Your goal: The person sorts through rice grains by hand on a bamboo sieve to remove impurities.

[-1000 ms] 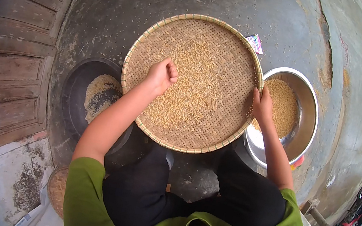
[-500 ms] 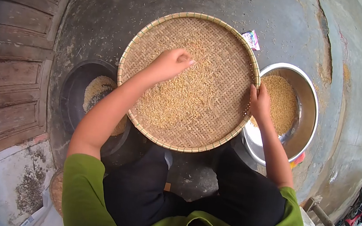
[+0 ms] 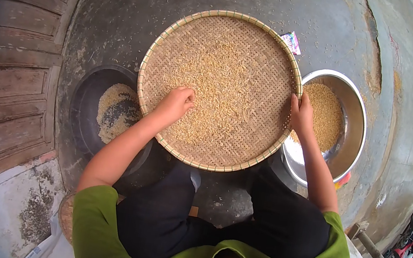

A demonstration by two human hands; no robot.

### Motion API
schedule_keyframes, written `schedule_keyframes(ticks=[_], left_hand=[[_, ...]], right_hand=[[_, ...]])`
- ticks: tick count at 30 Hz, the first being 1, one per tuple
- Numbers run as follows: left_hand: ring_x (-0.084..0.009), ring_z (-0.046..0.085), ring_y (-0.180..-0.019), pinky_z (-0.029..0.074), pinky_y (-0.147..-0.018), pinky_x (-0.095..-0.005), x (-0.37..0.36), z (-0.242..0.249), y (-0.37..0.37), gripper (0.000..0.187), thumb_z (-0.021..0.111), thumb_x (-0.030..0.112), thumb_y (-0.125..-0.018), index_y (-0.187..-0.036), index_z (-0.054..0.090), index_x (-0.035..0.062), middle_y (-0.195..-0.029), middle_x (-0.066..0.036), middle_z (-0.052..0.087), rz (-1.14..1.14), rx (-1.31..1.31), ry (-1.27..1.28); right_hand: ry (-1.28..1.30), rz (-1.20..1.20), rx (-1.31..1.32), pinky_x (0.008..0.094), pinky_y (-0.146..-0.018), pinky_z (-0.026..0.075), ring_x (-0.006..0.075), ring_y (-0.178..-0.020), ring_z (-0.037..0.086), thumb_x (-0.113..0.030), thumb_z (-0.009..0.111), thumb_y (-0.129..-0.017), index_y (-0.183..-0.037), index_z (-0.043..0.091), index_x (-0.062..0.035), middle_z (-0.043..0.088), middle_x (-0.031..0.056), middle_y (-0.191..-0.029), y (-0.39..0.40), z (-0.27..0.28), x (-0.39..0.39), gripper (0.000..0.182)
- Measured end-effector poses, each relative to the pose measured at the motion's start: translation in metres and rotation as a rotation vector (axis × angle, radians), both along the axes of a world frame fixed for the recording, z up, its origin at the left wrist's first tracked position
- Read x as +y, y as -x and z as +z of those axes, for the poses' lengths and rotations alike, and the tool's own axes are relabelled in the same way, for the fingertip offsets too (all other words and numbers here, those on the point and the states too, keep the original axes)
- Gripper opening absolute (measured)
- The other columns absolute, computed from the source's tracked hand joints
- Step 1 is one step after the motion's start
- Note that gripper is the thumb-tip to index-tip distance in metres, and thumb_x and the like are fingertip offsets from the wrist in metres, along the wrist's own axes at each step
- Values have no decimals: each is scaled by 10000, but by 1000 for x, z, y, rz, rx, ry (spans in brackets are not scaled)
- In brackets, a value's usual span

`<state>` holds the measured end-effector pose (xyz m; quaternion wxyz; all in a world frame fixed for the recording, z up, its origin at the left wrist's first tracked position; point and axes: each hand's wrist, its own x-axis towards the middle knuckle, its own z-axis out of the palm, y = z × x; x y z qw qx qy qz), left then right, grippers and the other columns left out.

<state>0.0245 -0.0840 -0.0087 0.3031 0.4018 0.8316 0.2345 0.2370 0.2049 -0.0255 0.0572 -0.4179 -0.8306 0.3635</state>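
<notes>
A round woven bamboo winnowing tray (image 3: 266,127) is held in front of me above my knees. Unhusked-looking grain (image 3: 218,87) lies spread over its middle and left part. My right hand (image 3: 301,114) grips the tray's right rim, thumb on the inside. Over the left part of the grain, my left hand (image 3: 176,105) has its fingers curled and pressed together. Whatever is between those fingertips is too small to make out.
Right of the tray stands a steel basin (image 3: 354,131) with grain in it. A dark tub (image 3: 83,104) with pale grain is at the left. A small printed packet (image 3: 291,43) lies on the concrete floor. Wooden doors (image 3: 18,56) line the left side.
My left hand has moved down and left over the grain, toward the tray's left rim. The tray has shifted slightly right and up in view; my right hand keeps its grip.
</notes>
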Motion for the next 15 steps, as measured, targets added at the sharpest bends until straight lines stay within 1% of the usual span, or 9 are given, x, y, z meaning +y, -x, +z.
schedule_keyframes(ticks=[2, 4, 5, 7, 8, 9, 11, 12, 15], left_hand=[[-170, 561, -677, 463, -628, -284, -1, 0, 3, 145, 631, 46, -762, -864, 543, -7, -793, -88, 564, 24, -38, -10], [-128, 579, -725, 470, -637, -244, -2, -1, 9, 114, 579, 59, -822, -908, 556, -13, -843, -81, 593, 291, -423, 41], [-128, 579, -725, 470, -637, -244, -3, 0, 13, 114, 579, 59, -822, -908, 556, -13, -843, -81, 593, 288, -423, 44], [-111, 587, -761, 480, -660, -221, -4, 2, 19, 127, 532, 64, -860, -949, 552, -24, -884, -74, 601, 452, -728, -3], [-147, 599, -814, 490, -699, -233, -1, 13, 17, 174, 486, 44, -875, -1018, 530, -44, -909, -90, 597, 507, -786, -3], [-147, 599, -814, 490, -699, -233, -2, 15, 17, 174, 486, 44, -875, -1018, 530, -44, -909, -90, 597, 502, -785, 1], [-173, 595, -874, 488, -742, -260, -4, 18, 20, 219, 454, 34, -883, -1073, 511, -59, -965, -117, 585, 601, -997, -98], [-173, 595, -874, 488, -742, -260, -4, 18, 21, 219, 454, 34, -883, -1073, 511, -59, -965, -117, 585, 595, -995, -94], [-197, 576, -955, 475, -803, -276, -3, 19, 23, 229, 439, 48, -895, -1088, 497, -60, -998, -131, 575, 587, -1106, -143]], right_hand=[[17, -2, -9, 432, -610, 431, 368, -661, 568, -277, 468, -881, -1044, 481, -8, 567, 206, -693, 1, 1, 0, 314], [6, 3, -7, 435, -612, 431, 371, -663, 568, -276, 469, -881, -1037, 481, -9, 567, 207, -693, -1, -3, 1, 310], [-10, 9, -4, 437, -614, 430, 374, -666, 567, -276, 470, -880, -1031, 481, -9, 567, 207, -692, -1, -3, 2, 306], [0, 5, -12, 440, -618, 430, 377, -673, 568, -274, 470, -879, -1026, 482, -11, 568, 210, -697, -1, 0, 1, 301], [8, 4, -20, 442, -622, 430, 380, -680, 569, -272, 470, -879, -1021, 484, -12, 569, 212, -702, 0, 2, 1, 296], [9, -1, -19, 442, -622, 430, 380, -680, 569, -272, 470, -879, -1021, 484, -12, 569, 212, -702, -1, 1, 1, 296], [-23, 13, -25, 440, -630, 432, 378, -690, 570, -273, 472, -879, -1045, 488, -19, 575, 212, -721, -1, 0, 1, 304], [-22, 6, -23, 440, -630, 432, 378, -690, 570, -273, 472, -879, -1045, 488, -19, 575, 212, -721, -1, 0, 1, 304], [-33, 2, -32, 437, -636, 434, 376, -701, 572, -278, 475, -878, -1086, 487, -24, 579, 211, -741, -2, -1, 2, 329]])
